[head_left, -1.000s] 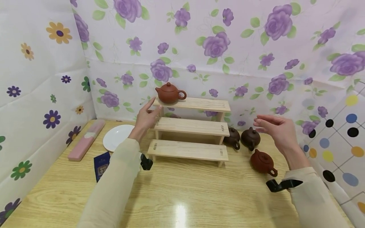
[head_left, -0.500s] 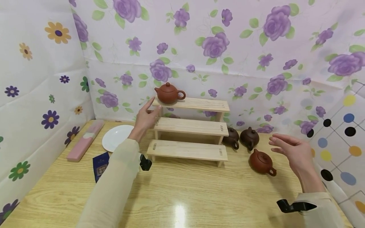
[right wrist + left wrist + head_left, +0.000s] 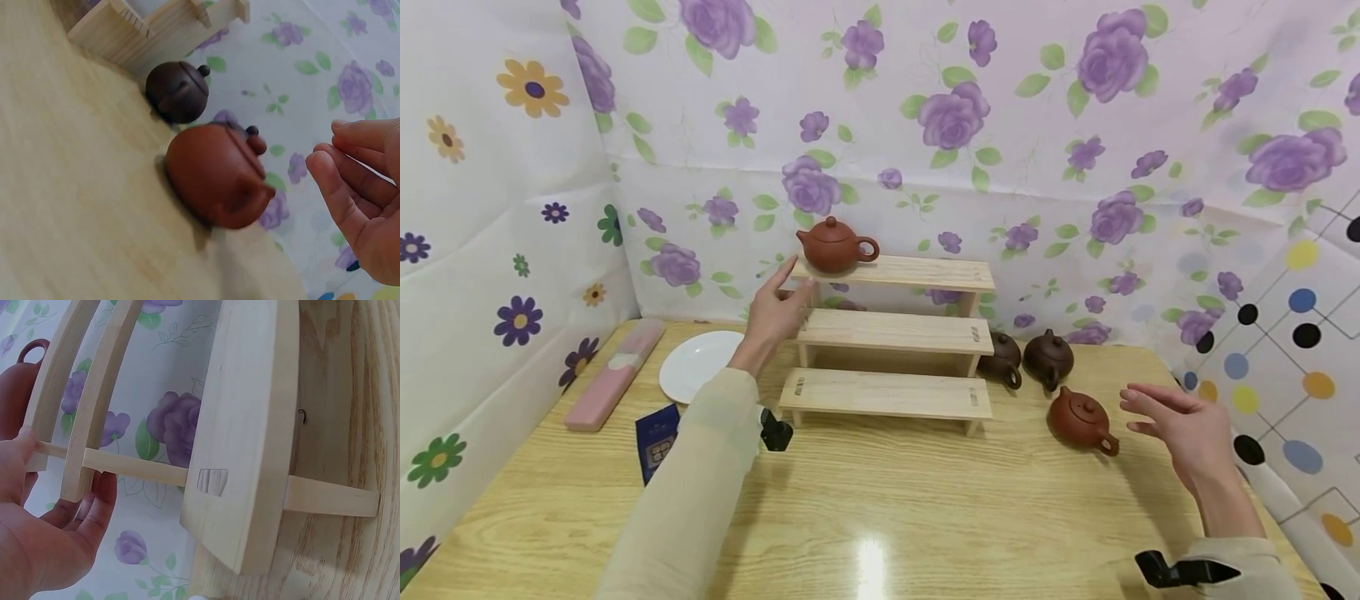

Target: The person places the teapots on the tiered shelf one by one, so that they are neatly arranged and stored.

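Observation:
A three-tier wooden display stand [image 3: 887, 392] stands on the table, a reddish-brown teapot [image 3: 832, 248] at the left of its top tier. My left hand [image 3: 775, 317] holds the stand's upper left end. In the left wrist view its thumb [image 3: 22, 447] lies against the top board and the fingers curl behind the board below. To the right, a second reddish-brown teapot [image 3: 1078, 419] sits on the table, handle toward me. My right hand [image 3: 1187, 433] hovers just right of this teapot, holding nothing, thumb and fingertips apart in the right wrist view.
Two dark brown teapots sit right of the stand; the nearer-to-stand teapot [image 3: 1002, 360] is partly hidden, the other teapot [image 3: 1048, 360] shows fully. At left lie a white plate [image 3: 688, 367], a pink case [image 3: 613, 379] and a dark blue packet [image 3: 655, 437], partly behind the left sleeve.
My right hand has moved right and down, away from above the dark teapots to beside the reddish-brown one. The left hand stays at the stand. The head view has shifted slightly.

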The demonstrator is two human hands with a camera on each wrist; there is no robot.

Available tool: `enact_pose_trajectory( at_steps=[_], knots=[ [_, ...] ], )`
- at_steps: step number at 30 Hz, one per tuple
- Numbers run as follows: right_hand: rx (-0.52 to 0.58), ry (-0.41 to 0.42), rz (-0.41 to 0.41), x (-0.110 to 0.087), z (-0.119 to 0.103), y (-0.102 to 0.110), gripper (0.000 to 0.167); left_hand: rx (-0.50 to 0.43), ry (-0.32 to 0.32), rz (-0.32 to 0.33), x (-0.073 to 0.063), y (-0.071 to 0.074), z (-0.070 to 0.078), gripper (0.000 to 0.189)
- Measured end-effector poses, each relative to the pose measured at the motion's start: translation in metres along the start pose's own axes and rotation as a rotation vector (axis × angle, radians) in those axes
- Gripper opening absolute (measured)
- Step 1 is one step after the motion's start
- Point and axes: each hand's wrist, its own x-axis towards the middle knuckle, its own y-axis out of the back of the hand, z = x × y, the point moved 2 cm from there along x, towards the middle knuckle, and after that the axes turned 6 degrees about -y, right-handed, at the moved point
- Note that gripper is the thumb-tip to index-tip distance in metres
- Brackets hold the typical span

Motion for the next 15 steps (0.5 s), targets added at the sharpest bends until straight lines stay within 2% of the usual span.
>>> enact_pose_trajectory(
  at_steps=[5, 10, 15],
  knots=[
    [-0.061, -0.048, 0.023, -0.005, 0.011, 0.008, 0.018, -0.008, 0.004, -0.004, 0.000, 0.000, 0.001, 0.067],
    [-0.191, -0.116, 0.049, -0.009, 0.022, 0.012, 0.015, -0.022, -0.002, -0.001, 0.001, 0.001, 0.000, 0.067],
    [-0.216, -0.160, 0.001, -0.013, 0.032, 0.013, 0.015, -0.020, 0.002, -0.011, 0.001, 0.001, -0.002, 0.067]
  ],
)
